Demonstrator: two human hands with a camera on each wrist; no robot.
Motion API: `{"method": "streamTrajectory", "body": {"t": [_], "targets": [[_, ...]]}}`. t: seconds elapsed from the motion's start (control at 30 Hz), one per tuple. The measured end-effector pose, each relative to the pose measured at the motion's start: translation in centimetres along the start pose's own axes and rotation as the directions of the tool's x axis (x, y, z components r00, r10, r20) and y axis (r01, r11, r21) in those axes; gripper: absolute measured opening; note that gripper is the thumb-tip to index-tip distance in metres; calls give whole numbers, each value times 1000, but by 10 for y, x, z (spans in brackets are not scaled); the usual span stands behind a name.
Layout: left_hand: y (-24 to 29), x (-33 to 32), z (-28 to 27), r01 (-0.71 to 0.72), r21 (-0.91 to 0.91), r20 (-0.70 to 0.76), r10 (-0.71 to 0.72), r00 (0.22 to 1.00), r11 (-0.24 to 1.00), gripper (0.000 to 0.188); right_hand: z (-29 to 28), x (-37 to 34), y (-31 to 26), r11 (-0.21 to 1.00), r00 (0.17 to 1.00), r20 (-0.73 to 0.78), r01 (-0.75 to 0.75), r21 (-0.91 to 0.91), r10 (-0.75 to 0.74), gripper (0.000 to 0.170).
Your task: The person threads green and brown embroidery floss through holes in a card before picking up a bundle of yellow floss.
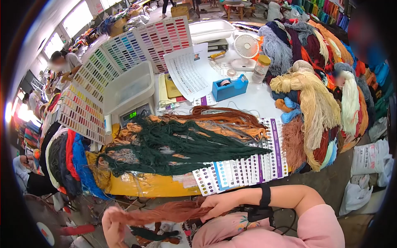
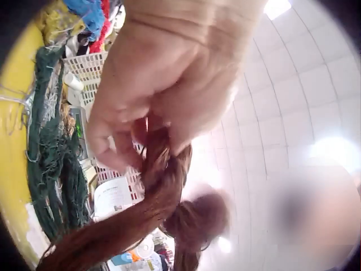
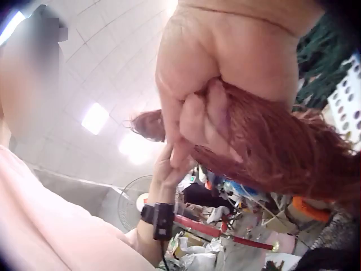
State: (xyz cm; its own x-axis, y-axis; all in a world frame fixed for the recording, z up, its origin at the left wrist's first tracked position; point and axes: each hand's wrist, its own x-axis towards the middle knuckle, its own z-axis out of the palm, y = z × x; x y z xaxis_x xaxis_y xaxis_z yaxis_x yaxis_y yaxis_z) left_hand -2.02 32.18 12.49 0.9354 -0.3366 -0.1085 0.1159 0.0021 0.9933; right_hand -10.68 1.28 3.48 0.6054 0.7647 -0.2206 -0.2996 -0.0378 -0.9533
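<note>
A reddish-brown hank of yarn [image 1: 165, 211] stretches between both hands, in front of the table's near edge. At its left end my left hand [image 1: 113, 223] grips the strands; in the left wrist view the yarn [image 2: 141, 209] looks twisted where it leaves the fingers. My right hand [image 1: 217, 205] holds the other end near the body, and the right wrist view shows its fingers [image 3: 194, 118] curled round the loose strands. Just beyond, a dark green hank [image 1: 178, 140] lies on the table over orange and rust-brown yarn [image 1: 231, 118].
Shade cards [image 1: 244, 169] lie along the near edge. Behind stand a scale [image 1: 136, 113] bearing a white tub [image 1: 128, 89], a color chart [image 1: 124, 49], a blue tape dispenser [image 1: 229, 87] and a small fan [image 1: 247, 47]. Yarn hanks [image 1: 314, 95] heap at the right.
</note>
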Motion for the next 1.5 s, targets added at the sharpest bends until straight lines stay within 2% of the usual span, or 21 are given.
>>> {"method": "streamTrajectory", "body": {"t": [0.07, 0.1, 0.2, 0.33, 0.43, 0.57, 0.67, 0.73, 0.8, 0.87, 0.93, 1.0, 1.03, 1.1, 1.17, 1.2, 1.27, 1.3, 1.33, 1.43, 1.5], "targets": [[-4, 1, 1, -13, 4, 93, 13, 996, 1000, 19, -4, 1, 30, 947, 975, -169, 83, -312, -141, 21], [-5, 0, 11, -30, 54, 138, 22, 990, 998, 18, -9, 4, 42, 841, 981, -191, -86, -533, -20, 30], [-2, 2, 49, -79, 357, 169, 19, 986, 931, 9, -8, 9, 12, 794, 846, -366, 106, -598, -389, 38], [-2, 16, 101, -376, 550, 385, 173, 906, 746, 12, 12, 17, -51, 808, 727, -378, 424, -409, -573, 47], [0, 21, 109, -165, 503, 366, -36, 930, 848, 9, 23, 20, -61, 924, 764, -523, 349, -156, -377, 32], [-20, 9, 97, 157, -370, 374, -8, 928, 916, 21, 9, -6, -74, 928, 859, -391, 219, -301, -330, 12], [-13, 2, 79, 184, -517, 337, 2, 941, 836, 24, 7, 4, -58, 688, 631, -322, 506, -520, -706, 12], [-1, 2, 53, 324, -311, 467, -153, 871, 894, 29, 6, -14, -75, 934, 881, -328, 356, -11, -340, 13], [16, -2, 19, 471, 54, 500, -433, 750, 880, 29, 4, -31, -89, 925, 963, -215, 226, 307, -164, 14], [20, 2, -12, 101, 195, 579, -198, 791, 976, 25, 3, -41, -92, 863, 965, -170, 257, 434, -202, 14], [3, -2, -66, 115, 51, 487, -126, 864, 992, 23, -2, -47, -87, 809, 949, -255, 294, 508, -185, 13], [-5, -6, -107, 370, -60, 144, -359, 922, 927, 21, -14, -51, -81, 743, 930, -316, 345, 573, -189, 13], [-7, -3, -101, 404, 203, -115, -388, 914, 892, 15, -14, -49, -84, 775, 928, -352, 308, 552, -118, 13], [-15, 0, -78, 122, 635, -139, -42, 989, 763, 14, -8, -34, -82, 799, 944, -319, 253, 546, -81, 15], [-21, -7, -41, -110, 916, -4, 282, 959, 387, 13, -3, -13, -82, 891, 960, -270, 187, 415, -75, 19], [-9, -11, -5, 29, 747, -9, -32, 999, 664, 16, 3, 6, -75, 917, 942, -287, 261, 302, -173, 19], [-34, -17, 31, -107, 322, 456, -56, 888, 941, 42, 16, 41, -64, 943, 924, -256, 316, 102, -283, 19], [-45, -22, 52, 45, -6, 569, -33, 822, 999, 63, 21, 52, -66, 952, 929, -224, 305, 18, -293, 18], [-40, -12, 72, 161, -138, 629, -40, 777, 977, 73, 25, 54, -78, 978, 962, -177, 208, -32, -210, 17], [-18, 7, 104, 118, -682, -12, -172, 985, 722, 55, 25, 61, -78, 988, 983, -113, 134, -78, -142, 16], [-15, 22, 72, 49, -889, 52, -4, 999, 455, 37, 21, 62, -73, 987, 989, -81, 112, -114, -122, 16]]}}
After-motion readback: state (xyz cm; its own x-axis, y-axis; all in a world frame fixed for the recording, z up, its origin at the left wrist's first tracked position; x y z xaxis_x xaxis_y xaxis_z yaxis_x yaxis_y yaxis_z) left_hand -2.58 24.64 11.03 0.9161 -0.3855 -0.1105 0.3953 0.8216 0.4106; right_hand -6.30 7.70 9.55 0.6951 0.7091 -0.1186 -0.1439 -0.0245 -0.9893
